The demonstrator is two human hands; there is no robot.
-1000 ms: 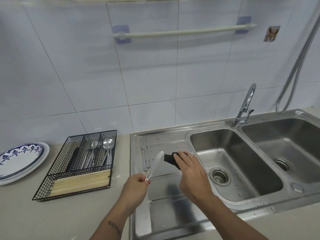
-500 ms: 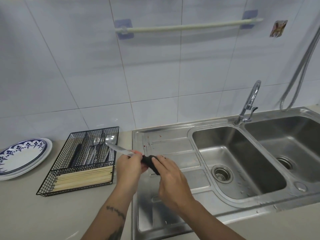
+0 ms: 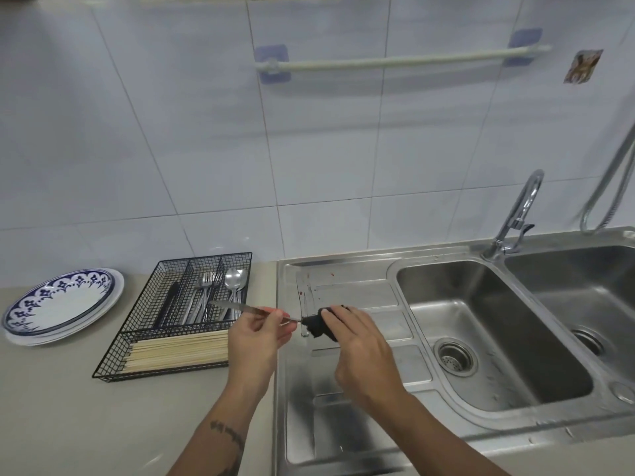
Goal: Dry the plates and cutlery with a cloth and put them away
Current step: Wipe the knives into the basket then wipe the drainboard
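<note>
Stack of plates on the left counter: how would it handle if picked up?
The plates look like glazed ceramic, so likely rigid, fairly heavy and breakable. The glossy surface may be slippery. At least two sit nested, so the top one could slide if the stack is tilted.

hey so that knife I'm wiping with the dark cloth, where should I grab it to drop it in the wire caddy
Keep hold of the knife at mid-shaft, where your left hand already pinches it. It lies nearly level, blade tip pointing left over the wire caddy, while the dark cloth in your right hand covers the other end. Gripping from the near side keeps fingers off the blade.
</note>
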